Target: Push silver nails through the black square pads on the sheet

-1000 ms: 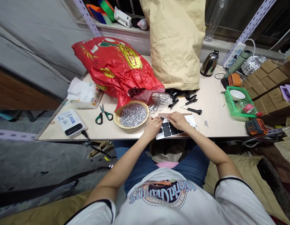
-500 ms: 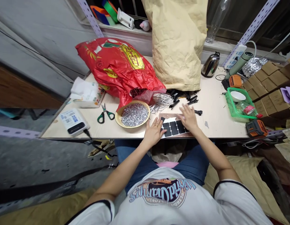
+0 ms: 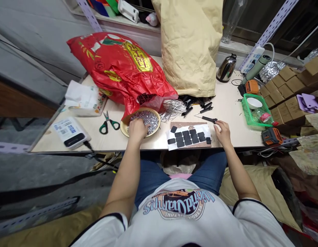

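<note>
My left hand point(image 3: 138, 129) reaches into a yellow bowl point(image 3: 125, 133) filled with small shiny silver pieces point(image 3: 150, 118). Its fingers curl down among them, and the fingertips are hidden. At the right, my right hand point(image 3: 222, 132) has its thumb and forefinger closed on the end of a slim black stick-like tool point(image 3: 209, 119), whose thin pointed end faces left on the table. Between the hands, a white sheet with black rounded stickers point(image 3: 187, 137) lies on a brown board point(image 3: 174, 124). One sticker sits askew at its upper left.
Behind are loose metal pins point(image 3: 173, 109), black clip-like parts point(image 3: 206, 108), a red bag point(image 3: 115, 72) and a large paper sack point(image 3: 188, 48). Green-handled scissors point(image 3: 109, 123), a white device point(image 3: 71, 132) and tissues point(image 3: 83, 99) lie left. A green basket point(image 3: 247, 115) stands right.
My left hand has left the sticker sheet and moved left into the bowl. My right hand has moved right off the sheet and taken hold of the black tool's end.
</note>
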Demonstrator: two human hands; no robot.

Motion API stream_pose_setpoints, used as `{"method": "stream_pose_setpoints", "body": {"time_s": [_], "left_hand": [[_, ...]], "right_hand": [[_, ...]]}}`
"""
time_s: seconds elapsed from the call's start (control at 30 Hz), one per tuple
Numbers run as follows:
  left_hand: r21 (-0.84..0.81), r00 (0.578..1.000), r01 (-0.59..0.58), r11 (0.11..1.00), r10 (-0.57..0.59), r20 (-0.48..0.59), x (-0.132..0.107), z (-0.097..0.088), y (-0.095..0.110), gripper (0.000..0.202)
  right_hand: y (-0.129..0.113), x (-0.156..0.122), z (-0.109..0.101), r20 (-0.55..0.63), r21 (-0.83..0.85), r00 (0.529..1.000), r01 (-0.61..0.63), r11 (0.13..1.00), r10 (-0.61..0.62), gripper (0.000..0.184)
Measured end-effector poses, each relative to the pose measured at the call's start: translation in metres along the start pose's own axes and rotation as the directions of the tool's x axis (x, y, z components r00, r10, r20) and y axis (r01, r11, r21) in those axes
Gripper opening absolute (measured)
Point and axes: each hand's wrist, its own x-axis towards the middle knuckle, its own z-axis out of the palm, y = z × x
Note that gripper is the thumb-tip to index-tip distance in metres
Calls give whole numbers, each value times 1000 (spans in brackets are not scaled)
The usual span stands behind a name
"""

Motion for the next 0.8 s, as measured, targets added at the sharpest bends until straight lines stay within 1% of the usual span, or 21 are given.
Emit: {"method": "stream_pose_setpoints", "body": {"time_s": [0.03, 0.1, 0.17, 0.27, 0.33, 0.4, 0.43, 0.47, 0.53, 0.57, 0.6, 0.63, 0.67, 0.73, 0.8], "left_hand": [[13, 999, 6, 1000, -7, 34, 4, 1, -1, 17], [11, 999, 12, 1000, -12, 46, 6, 3, 2, 12], [-17, 1000, 9, 1000, -9, 4, 3, 1, 7, 12], [-105, 995, 21, 994, -31, -94, -3, -7, 12, 16], [-197, 987, 76, 977, -102, -123, -6, -15, 16, 20], [-344, 971, 169, 924, -216, -101, -9, -23, 24, 21], [-442, 958, 221, 869, -278, -67, -10, -26, 28, 22], [-548, 942, 272, 791, -335, -16, -13, -29, 34, 22], [-736, 907, 361, 573, -398, 135, -18, -32, 47, 21], [-799, 892, 396, 453, -396, 218, -21, -33, 53, 21], [-839, 880, 425, 340, -374, 294, -25, -33, 60, 22], [-861, 872, 446, 246, -337, 355, -28, -33, 66, 23], [-870, 868, 461, 173, -294, 401, -31, -32, 72, 25], [-869, 863, 487, 84, -202, 464, -37, -30, 83, 28], [-855, 854, 516, 44, -107, 510, -42, -27, 94, 30]], "right_hand": [[-2, 11, 2, 58, -28, 998, 11, 1000, -9, 28], [-9, 32, 5, 196, -104, 980, 43, 994, -22, 28], [-19, 51, 9, 336, -202, 942, 94, 975, -21, 29], [-34, 73, 14, 488, -342, 873, 204, 918, -12, 31], [-42, 81, 19, 554, -389, 832, 272, 880, -13, 32], [-46, 87, 25, 595, -402, 803, 311, 861, -12, 32], [-46, 89, 27, 606, -402, 796, 319, 858, -13, 32], [-46, 91, 28, 612, -398, 791, 326, 857, -16, 33], [-44, 94, 28, 621, -381, 782, 347, 857, -40, 35], [-43, 95, 27, 617, -370, 785, 351, 860, -56, 36], [-44, 95, 25, 601, -362, 797, 345, 866, -66, 38], [-45, 94, 22, 575, -357, 815, 326, 875, -70, 38], [-48, 91, 18, 541, -352, 839, 298, 887, -67, 37], [-59, 81, 11, 472, -326, 880, 236, 915, -59, 33], [-76, 62, 4, 431, -261, 898, 212, 942, -83, 30]]}}
